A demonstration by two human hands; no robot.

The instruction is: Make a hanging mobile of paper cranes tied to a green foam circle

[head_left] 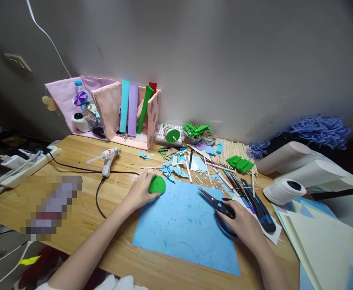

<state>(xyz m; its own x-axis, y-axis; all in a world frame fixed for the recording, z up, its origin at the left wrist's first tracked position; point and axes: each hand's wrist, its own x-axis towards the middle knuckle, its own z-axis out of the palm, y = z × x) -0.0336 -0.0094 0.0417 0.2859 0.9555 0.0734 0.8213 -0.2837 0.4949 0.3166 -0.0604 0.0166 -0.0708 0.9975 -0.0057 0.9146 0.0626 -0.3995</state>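
- Reaching forward, the left hand (138,191) lies palm down, its grip pinching a green disc (157,185) at the upper left corner of the blue sheet (185,225).
- Right hand (242,225) rests on the sheet's right edge, fingers closed through the handles of black scissors (217,203), blades parted and pointing left.
- Disc is flat, round, bright green, lying on the wooden worktop (82,161) near a glue gun (108,158).

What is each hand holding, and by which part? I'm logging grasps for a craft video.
The left hand holds a green disc by its left edge. The right hand grips black scissors by the handle loops, blades nearly closed, over the blue sheet.
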